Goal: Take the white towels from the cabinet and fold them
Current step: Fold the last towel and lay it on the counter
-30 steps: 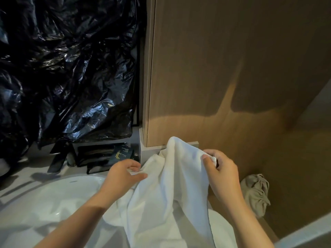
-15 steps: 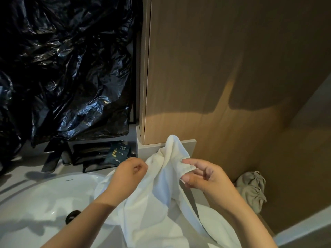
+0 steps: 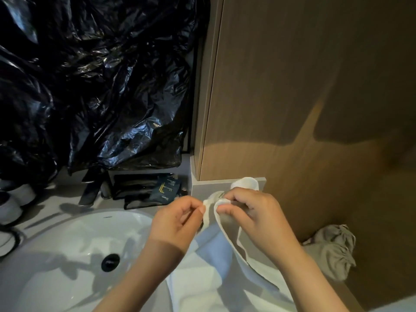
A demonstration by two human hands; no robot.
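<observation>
Head: left hand (image 3: pixel 177 224), right hand (image 3: pixel 258 219) fingers (image 3: pixel 229 210) pinch white towel (image 3: pixel 213 262); sink (image 3: pixel 67 255), black bag (image 3: pixel 101 86) near.

My towel (image 3: pixel 198 280) is plain white, like the sink (image 3: pixel 67 244) with its black drain (image 3: pixel 110 262). Before me I see glossy black plastic (image 3: pixel 101 86), a brown wood-grain cabinet (image 3: pixel 292 86), a grey cloth (image 3: pixel 333 251).

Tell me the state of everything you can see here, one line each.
white towel: unfolded, top edge held up, rest hanging
left hand: pinches towel edge
right hand: pinches towel edge
grey cloth: crumpled by the wood wall
black plastic bag: crinkled
</observation>
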